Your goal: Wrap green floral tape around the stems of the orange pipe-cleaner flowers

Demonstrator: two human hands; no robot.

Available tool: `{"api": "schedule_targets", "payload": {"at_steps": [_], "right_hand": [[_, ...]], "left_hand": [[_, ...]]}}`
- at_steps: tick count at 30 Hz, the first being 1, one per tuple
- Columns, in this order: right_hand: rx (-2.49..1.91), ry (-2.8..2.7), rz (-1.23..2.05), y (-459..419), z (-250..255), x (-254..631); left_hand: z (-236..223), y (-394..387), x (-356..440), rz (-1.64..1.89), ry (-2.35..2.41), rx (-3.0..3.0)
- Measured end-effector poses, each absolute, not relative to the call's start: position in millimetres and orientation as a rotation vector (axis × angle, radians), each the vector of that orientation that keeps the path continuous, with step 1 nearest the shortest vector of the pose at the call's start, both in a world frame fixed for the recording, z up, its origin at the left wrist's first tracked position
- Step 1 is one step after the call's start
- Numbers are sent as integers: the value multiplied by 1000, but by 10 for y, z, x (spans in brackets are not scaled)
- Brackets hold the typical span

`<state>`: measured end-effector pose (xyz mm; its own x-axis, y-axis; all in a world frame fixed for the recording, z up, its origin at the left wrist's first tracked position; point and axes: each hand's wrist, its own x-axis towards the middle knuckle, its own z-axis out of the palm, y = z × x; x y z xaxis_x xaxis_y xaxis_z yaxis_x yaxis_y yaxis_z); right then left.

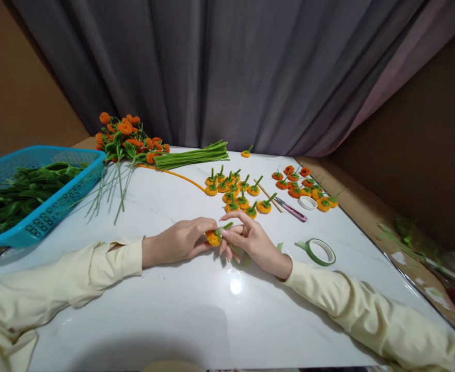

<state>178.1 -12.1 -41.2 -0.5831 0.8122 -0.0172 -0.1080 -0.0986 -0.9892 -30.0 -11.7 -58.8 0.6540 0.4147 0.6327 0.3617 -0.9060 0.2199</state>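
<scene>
My left hand (178,241) is closed around a small orange pompom flower (213,237) with a green calyx and short stem. My right hand (250,240) pinches the flower's green stem end from the other side. Both hands rest low over the white table (196,310) near its middle. A roll of green floral tape (320,251) lies just right of my right hand. Behind the hands lie several loose yellow-orange flower heads (237,191) with short green stems.
A blue basket (57,204) of green leaves sits at the left. Finished orange flowers on stems (128,137) and a bundle of green stems (192,156) lie at the back. More orange heads (302,183), purple-handled scissors (292,210) and a white tape roll (308,202) lie at the right.
</scene>
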Motion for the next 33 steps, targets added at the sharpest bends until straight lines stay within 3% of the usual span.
{"api": "schedule_targets", "payload": {"at_steps": [19,33], "right_hand": [[-677,-1547,1807,-113,-427,1791],[-733,-1716,1608,-168,-407,1799]], "left_hand": [[-523,-129,-290,1068,601,2982],[-544,-103,-277,1107,505,2835]]}}
